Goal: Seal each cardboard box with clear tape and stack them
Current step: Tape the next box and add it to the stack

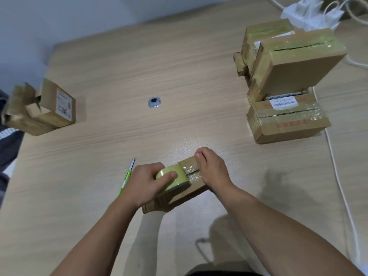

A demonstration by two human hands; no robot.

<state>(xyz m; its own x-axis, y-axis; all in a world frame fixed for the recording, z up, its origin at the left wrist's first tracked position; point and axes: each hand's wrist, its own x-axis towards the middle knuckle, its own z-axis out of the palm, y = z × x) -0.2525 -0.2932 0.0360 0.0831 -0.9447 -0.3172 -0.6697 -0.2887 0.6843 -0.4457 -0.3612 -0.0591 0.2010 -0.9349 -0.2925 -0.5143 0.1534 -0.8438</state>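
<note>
Lower centre: small box flat on table. Left hand grips tape roll on box top. Right hand clasps box's far end, thumb pressing tape. Taped boxes stacked upper right; open boxes at left edge.

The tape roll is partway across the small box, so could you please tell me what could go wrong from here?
1. The tape looks wrinkled over the seam of the box; pulling on with the tape roll in the left hand may trap more creases.
2. The right hand holds only the far end, so the box could slide.
3. The top box of the stack sits tilted and overhanging; adding another might topple it.
</note>
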